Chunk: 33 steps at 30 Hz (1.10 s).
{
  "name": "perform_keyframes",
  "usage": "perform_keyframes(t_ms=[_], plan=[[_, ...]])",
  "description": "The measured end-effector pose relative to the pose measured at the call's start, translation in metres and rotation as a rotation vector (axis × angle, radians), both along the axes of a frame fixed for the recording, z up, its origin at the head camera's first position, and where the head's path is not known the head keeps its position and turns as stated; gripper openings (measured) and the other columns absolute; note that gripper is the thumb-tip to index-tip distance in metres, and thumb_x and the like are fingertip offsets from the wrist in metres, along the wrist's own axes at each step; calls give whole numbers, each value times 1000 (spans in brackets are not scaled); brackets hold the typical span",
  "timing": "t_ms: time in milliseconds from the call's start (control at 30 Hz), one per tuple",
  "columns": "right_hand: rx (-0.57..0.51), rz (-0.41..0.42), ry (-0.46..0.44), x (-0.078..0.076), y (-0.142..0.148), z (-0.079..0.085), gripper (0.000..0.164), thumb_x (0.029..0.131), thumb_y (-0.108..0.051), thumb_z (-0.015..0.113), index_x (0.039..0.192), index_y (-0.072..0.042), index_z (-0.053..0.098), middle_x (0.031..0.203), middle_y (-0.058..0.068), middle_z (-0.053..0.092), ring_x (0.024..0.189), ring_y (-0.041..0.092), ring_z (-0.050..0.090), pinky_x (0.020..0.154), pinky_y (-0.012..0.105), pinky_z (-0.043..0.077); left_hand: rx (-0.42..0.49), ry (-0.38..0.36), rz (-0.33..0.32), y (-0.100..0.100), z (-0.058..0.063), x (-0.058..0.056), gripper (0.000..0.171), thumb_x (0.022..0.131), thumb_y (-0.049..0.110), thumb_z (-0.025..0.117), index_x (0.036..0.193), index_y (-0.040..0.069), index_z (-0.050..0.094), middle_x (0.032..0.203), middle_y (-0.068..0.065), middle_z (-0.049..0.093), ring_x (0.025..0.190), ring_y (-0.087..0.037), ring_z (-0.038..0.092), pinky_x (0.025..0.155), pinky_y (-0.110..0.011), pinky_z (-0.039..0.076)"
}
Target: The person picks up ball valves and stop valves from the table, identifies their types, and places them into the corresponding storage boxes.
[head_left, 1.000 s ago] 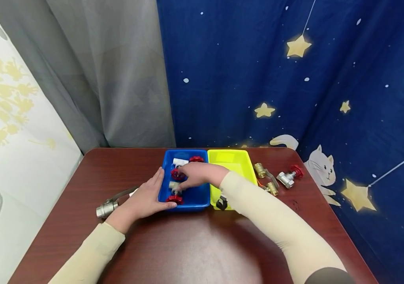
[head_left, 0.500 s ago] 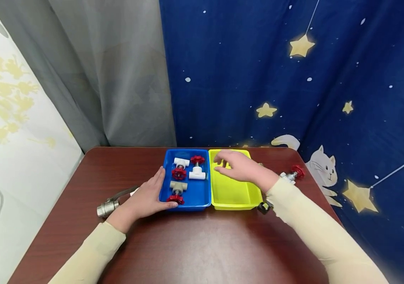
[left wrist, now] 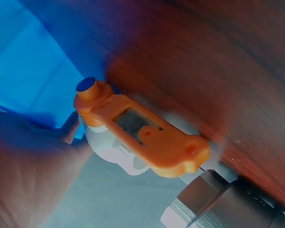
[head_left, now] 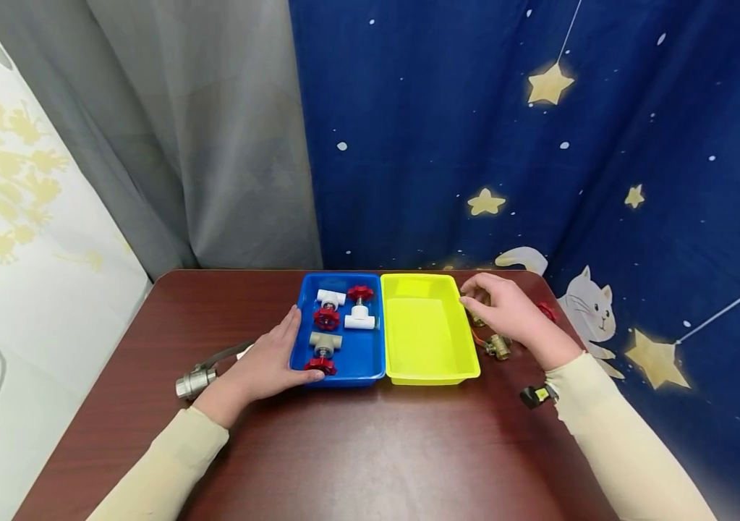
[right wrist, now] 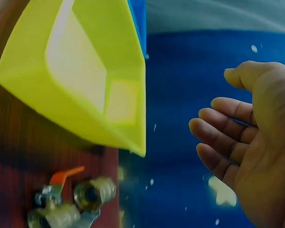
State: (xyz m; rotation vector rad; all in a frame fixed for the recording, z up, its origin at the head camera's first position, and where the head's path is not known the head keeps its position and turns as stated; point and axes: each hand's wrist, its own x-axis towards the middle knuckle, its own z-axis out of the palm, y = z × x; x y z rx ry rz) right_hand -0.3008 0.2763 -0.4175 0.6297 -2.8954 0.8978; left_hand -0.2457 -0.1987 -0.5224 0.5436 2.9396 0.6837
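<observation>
My left hand (head_left: 262, 365) rests against the left wall of the blue tray (head_left: 362, 356), fingers extended along the rim and thumb at the front corner. Inside that tray lie two white valves with red handwheels (head_left: 329, 298) (head_left: 360, 317) and a beige valve (head_left: 325, 342), also with a red wheel. My right hand (head_left: 506, 307) is raised just right of the yellow tray (head_left: 418, 325), fingers loosely bent around nothing. Beneath it are brass ball valves (head_left: 498, 347) (right wrist: 102, 190), partly hidden by the hand in the head view; one has an orange lever (right wrist: 66, 175).
A metal ball valve (head_left: 195, 381) with a long lever lies left of my left hand. Beside it, in the left wrist view, is a white valve with an orange handle (left wrist: 152, 137). A red handwheel (head_left: 547, 311) shows behind my right hand. Curtains (head_left: 409, 145) hang beyond the table.
My right hand has left the blue tray, passed over the yellow tray and moved right to the brass valves. A white valve it was at stays in the blue tray. The left hand stays put.
</observation>
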Motion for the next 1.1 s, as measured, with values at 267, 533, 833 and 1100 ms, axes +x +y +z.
perform_keyframes(t_ms=[267, 533, 833, 1100], plan=[[-24, -95, 37, 1, 35, -4, 22, 111, -28, 72, 121, -9, 74, 104, 6, 74, 89, 23, 66, 77, 32, 58, -5, -5, -2, -1, -1, -2, 140, 85, 91, 66, 178, 5, 6, 186, -16, 7, 164, -50, 26, 119, -73, 40], [-76, -178, 61, 4, 64, -5, 30, 111, -29, 70, 126, -3, 71, 111, 16, 75, 92, 27, 69, 74, 28, 57, 6, -6, -1, -1, -1, 0, 139, 86, 89, 68, 177, 4, 6, 185, -17, 7, 164, -51, 26, 119, -73, 40], [-120, -289, 51, 7, 90, -8, 33, 113, -30, 68, 126, 0, 67, 102, 17, 72, 86, 25, 64, 64, 28, 53, 4, -4, -1, -1, 0, 1, 139, 86, 88, 68, 177, 3, 5, 185, -18, 7, 164, -51, 25, 120, -73, 39], [-59, -351, 86, 4, 104, -16, 37, 112, -31, 67, 125, 4, 66, 117, 22, 64, 101, 38, 67, 81, 47, 55, 5, 1, -3, 0, 2, 1, 140, 87, 88, 68, 177, 2, 5, 185, -19, 7, 164, -51, 25, 122, -73, 37]])
